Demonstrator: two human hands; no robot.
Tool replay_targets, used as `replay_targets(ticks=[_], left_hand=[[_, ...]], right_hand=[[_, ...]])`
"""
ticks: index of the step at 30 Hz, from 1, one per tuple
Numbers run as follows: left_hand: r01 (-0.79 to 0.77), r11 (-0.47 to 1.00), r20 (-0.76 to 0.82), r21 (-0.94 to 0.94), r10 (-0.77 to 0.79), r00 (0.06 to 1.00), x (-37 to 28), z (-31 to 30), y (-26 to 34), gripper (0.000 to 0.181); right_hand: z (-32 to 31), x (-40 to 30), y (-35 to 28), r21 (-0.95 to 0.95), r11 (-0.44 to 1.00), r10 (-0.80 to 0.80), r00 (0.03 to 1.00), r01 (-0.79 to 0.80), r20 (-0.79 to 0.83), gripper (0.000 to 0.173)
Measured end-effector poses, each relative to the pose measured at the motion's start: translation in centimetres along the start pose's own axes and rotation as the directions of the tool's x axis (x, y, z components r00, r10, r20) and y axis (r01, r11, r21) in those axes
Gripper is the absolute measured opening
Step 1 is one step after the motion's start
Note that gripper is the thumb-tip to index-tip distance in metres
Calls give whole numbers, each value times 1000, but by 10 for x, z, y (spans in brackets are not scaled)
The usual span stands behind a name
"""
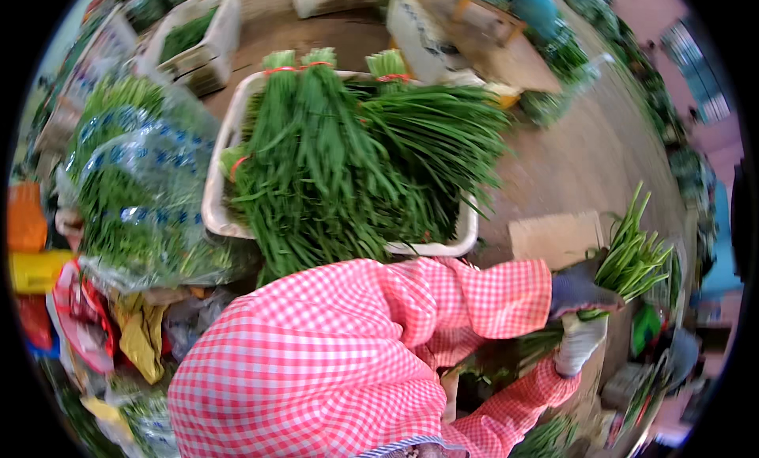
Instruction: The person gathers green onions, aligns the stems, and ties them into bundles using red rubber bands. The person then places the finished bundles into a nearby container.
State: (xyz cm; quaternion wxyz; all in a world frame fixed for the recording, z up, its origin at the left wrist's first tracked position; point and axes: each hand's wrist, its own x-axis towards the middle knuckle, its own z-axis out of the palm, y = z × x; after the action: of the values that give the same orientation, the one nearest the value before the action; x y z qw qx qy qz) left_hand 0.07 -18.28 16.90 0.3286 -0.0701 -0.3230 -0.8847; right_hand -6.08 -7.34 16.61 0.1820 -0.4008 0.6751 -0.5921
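Observation:
In a dark gloved grip, my left hand (pixel 584 289) holds a loose bunch of green chives (pixel 631 259), its stems fanning to the upper right. My right hand (pixel 584 342), in a whitish glove, comes up from below against the left hand; its fingers are hidden, so I cannot tell if they grip the stems. Both sleeves are pink gingham. Beyond my left arm is a white plastic crate (pixel 216 203) heaped with long green chives (pixel 338 137). Several bunches there are tied with red bands (pixel 394 78), pale stem ends pointing away from me.
A clear printed plastic bag (pixel 148 155) of greens lies left of the crate. Behind stand another white crate (pixel 228 37) and a white foam box (pixel 415 37). A cardboard piece (pixel 554 238) lies near my hands. More loose chives (pixel 548 437) are at the lower right.

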Motion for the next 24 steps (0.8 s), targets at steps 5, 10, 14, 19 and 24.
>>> replay_targets(ticks=[5,10,14,19,24], left_hand=[[-80,922,260,380,-23,965,-1,39,-9,75],[-155,857,505,491,-135,852,5,91,-52,85],[-371,678,566,634,-80,820,-36,114,-77,85],[-235,760,736,606,-425,527,-136,67,-101,85],[579,597,368,556,-801,472,-149,75,-183,87]], right_hand=[[-40,-21,-6,-5,993,-120,968,122,-219,50],[-80,-31,-12,107,954,-172,807,278,-565,41],[-124,-68,0,15,917,-223,546,398,-808,35],[-209,-113,12,-561,827,-554,230,41,-800,28],[-207,-146,20,-528,831,-506,154,-175,-849,26]])
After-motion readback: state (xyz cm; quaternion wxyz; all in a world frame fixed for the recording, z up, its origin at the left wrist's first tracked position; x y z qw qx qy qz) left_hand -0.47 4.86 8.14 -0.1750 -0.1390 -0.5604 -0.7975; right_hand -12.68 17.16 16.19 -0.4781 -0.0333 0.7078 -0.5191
